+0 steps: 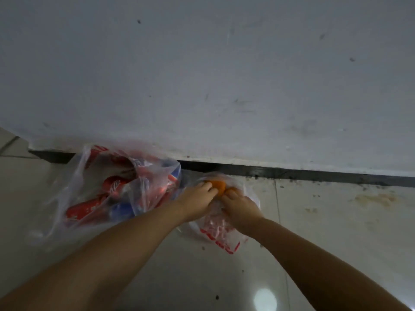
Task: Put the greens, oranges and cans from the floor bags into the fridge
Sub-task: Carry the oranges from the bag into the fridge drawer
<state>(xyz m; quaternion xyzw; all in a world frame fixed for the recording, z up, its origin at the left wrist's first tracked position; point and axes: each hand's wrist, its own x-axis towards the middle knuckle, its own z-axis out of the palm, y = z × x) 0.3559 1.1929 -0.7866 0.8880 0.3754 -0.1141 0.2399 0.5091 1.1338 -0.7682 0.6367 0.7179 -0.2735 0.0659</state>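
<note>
Gripping the same orange (218, 186), your left hand (195, 200) and right hand (240, 207) curl their fingers around it from either side. That fruit is round, bright, and sits in a small clear plastic bag (219, 230) with red print on the tiled floor (336, 232). A second orange (232, 189) shows just beside it. Red and blue cans (112, 187) fill the larger clear bag (74, 176) at left, against the wall (224, 75).
</note>
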